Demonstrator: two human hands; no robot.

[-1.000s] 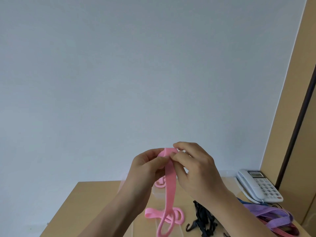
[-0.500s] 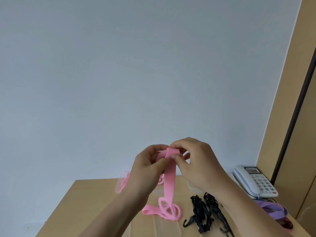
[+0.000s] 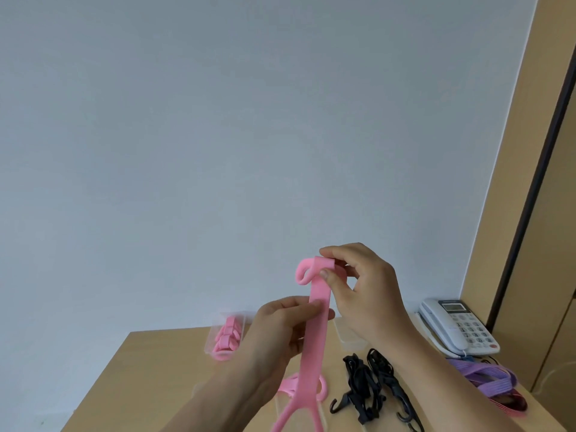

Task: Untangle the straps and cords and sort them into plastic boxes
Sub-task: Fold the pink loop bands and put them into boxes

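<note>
Presently the right hand [image 3: 367,294] pinches the pink strap [image 3: 314,332] at its rolled top, the left hand [image 3: 280,325] grips lower; next, apparently, roll up the slack for the box [image 3: 218,326] at far left.

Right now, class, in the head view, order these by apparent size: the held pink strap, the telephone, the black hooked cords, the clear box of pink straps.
1. The held pink strap, though nearest the camera.
2. The black hooked cords and the telephone look alike; unranked.
3. The clear box of pink straps, smallest.
</note>
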